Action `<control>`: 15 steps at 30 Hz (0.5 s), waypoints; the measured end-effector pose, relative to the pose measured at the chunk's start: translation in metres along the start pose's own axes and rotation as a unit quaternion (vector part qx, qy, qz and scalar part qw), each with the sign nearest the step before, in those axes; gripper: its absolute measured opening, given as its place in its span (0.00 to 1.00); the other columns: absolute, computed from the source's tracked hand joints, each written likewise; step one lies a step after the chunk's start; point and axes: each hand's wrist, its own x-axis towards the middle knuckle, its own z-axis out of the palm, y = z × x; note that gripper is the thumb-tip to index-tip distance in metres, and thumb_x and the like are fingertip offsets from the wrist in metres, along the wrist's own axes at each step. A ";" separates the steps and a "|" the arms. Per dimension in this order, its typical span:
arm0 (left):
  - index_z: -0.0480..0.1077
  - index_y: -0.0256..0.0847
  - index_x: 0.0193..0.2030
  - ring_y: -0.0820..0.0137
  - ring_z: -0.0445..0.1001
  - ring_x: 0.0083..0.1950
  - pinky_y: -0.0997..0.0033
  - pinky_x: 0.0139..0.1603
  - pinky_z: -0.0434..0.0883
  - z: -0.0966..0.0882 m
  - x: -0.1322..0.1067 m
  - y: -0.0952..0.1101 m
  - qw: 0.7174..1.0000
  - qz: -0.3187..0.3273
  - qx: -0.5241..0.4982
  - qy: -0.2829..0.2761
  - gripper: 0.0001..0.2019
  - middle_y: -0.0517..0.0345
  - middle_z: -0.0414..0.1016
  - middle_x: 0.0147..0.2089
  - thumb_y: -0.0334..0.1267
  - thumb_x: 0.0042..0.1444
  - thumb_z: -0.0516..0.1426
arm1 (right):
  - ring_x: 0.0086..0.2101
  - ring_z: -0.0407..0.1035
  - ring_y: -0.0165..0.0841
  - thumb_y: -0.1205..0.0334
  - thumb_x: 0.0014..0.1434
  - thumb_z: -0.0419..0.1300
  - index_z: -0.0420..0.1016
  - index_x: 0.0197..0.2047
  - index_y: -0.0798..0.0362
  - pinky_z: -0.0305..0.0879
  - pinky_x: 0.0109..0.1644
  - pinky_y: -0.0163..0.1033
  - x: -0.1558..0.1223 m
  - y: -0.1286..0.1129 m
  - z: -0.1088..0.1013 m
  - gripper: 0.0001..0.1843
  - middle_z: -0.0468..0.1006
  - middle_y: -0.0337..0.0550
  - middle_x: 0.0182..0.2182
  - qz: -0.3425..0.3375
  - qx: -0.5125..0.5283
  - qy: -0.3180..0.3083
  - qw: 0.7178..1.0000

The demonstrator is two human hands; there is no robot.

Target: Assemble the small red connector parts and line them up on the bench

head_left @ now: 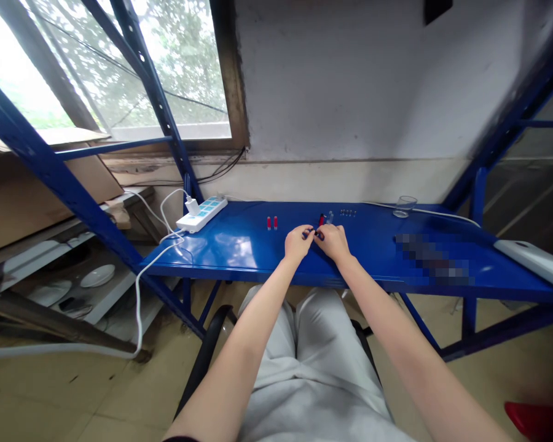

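Above the near part of the blue table, my left hand and my right hand meet fingertip to fingertip. Each is closed in a pinch on a small dark piece; its kind is too small to make out, and I cannot tell whether the two pieces are joined. Just beyond my right hand stands a small red and black piece, with a clear bluish piece beside it. Two small red cylinders with pale ends stand to the left. Several tiny metallic parts lie in a row at the back.
A white power strip with a plug and cables sits at the table's left end. Toward the back right stands a clear glass. A blurred-out dark object and a white device lie at the right. Blue posts frame both sides.
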 end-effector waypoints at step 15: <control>0.69 0.37 0.29 0.78 0.65 0.21 0.76 0.26 0.64 -0.060 0.010 -0.017 0.952 -0.128 -0.164 0.224 0.14 0.59 0.70 0.24 0.45 0.55 0.51 | 0.28 0.65 0.32 0.55 0.55 0.55 0.68 0.28 0.53 0.54 0.32 0.36 0.022 -0.022 0.012 0.10 0.72 0.42 0.25 0.034 0.179 -0.049 0.982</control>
